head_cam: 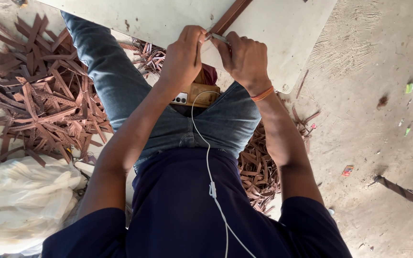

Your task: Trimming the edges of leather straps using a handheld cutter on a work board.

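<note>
Brown leather strip (229, 16), long, thin and probably limp, lies across the pale flat board (283, 33); left hand (183, 56) and right hand (244, 58) pinch a small metal piece (217, 37) (perhaps a buckle) at its near end, the best hold.

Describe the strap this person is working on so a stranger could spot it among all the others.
Start at the pale board across the person's knees. Both hands, left hand and right hand, meet at its near edge, pinching the brown strap. Unlike the heaped scraps on the floor, it lies alone, straight, running diagonally up the board.
</note>
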